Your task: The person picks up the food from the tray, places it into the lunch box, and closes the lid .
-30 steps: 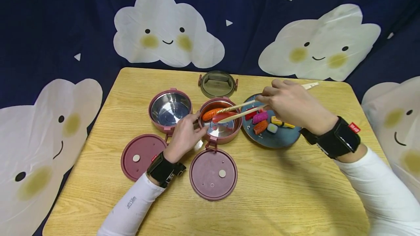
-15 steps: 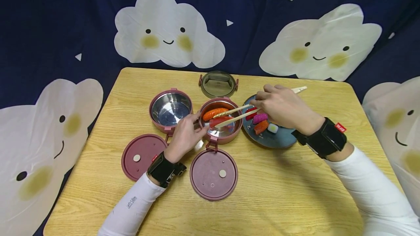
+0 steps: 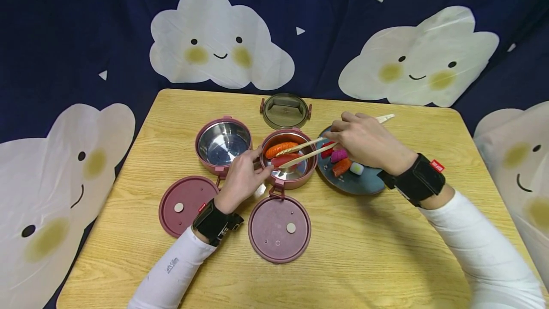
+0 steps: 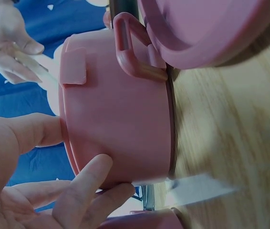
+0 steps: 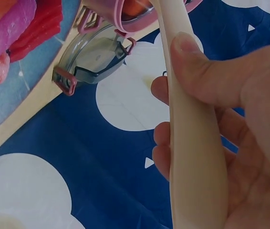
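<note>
My right hand [image 3: 364, 139] grips a pair of pale chopsticks [image 3: 306, 150] [image 5: 187, 138] whose tips reach into the middle pink steel-lined bowl [image 3: 288, 157]. An orange sushi piece [image 3: 279, 149] and a red one [image 3: 286, 159] lie in that bowl, the red piece at the chopstick tips. My left hand [image 3: 242, 178] holds the bowl's near-left wall [image 4: 120, 129], thumb and fingers against its side. A blue plate [image 3: 358, 182] to the right carries several sushi pieces, including a pink piece [image 3: 339, 155] and an orange one [image 3: 341, 167].
A second pink bowl [image 3: 223, 143] stands to the left. Two pink lids [image 3: 184, 205] [image 3: 279, 228] lie in front of the bowls. A grey clip-lid [image 3: 285, 110] lies behind them. The wooden table [image 3: 364, 252] ends at a dark cloud-print cloth.
My right hand has slid left and lowered, bringing the chopsticks with the red piece down into the middle bowl. The left hand has stayed on the bowl.
</note>
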Tool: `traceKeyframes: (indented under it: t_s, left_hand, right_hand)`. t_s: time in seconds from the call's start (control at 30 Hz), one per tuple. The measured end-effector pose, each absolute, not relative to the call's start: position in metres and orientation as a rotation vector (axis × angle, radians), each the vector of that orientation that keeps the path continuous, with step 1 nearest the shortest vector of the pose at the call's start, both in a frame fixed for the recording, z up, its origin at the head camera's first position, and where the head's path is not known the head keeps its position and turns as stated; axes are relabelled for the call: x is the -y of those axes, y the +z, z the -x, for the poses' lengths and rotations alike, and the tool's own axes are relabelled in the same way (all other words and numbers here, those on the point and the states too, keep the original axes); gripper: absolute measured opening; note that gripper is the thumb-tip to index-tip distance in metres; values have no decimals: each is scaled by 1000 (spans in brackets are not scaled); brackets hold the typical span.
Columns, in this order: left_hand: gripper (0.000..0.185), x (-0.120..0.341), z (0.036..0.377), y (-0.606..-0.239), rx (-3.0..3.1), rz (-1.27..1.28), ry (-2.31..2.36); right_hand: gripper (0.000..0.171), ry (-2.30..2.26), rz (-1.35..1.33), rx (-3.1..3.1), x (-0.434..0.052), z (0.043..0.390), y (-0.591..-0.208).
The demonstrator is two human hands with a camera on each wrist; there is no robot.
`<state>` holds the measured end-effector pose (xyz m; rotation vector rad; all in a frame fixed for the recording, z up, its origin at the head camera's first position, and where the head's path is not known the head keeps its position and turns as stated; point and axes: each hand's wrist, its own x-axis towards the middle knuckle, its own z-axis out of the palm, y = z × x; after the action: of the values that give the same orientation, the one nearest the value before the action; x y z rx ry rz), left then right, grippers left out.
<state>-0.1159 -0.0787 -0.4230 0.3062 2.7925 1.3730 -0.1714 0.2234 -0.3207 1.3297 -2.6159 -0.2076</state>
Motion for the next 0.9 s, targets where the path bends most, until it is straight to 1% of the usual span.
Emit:
traceKeyframes:
  t_s: [0.27,0.53,0.7,0.9]
  left_hand:
    - [62,78,116,-423,-2807,-302,1352]
    - [57,77,116,-423,-2825,-309,1332]
    - [59,77,116,-423,-2823,-296,1336]
    - [61,77,116,-423,-2822,-304,1343]
  right_hand:
    - [32,-211,-1344,2612,-221,176,-321]
    - [36,-230,-1354,2636,-220,177,-318]
    - [35,-222,-1357,2639,-221,176,-317]
    - [41,-199,-1344,2661,-225,173,-310]
